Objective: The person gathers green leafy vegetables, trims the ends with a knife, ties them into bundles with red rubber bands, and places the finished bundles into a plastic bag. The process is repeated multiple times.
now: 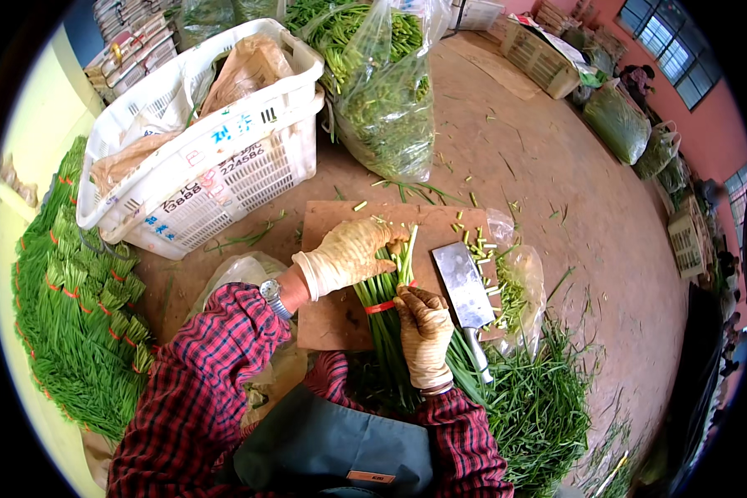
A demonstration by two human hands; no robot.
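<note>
A bundle of long green stalks point(383, 324), pale at the cut ends, lies over a brown board point(330, 324). My left hand point(355, 252), in a stained whitish glove, curls its fingers round the stalks near their pale ends. A red band point(381, 307) crosses the bundle lower down. The gloved fingertips of my right hand point(423, 324) pinch together at the band's right side, on the red strip. Just right of that hand a cleaver point(464, 286) lies flat on the board, its metal handle pointing towards me. Short cut stalk ends point(478, 249) are scattered beside its blade.
Banded green bundles point(81, 311) are piled at the left. Stacked white plastic crates point(224, 155) stand at upper left, beside a clear bag of greens point(386, 124). Loose green leaves point(535, 398) are heaped at lower right. Filled bags point(617, 121) and a person point(638, 79) are by the far wall.
</note>
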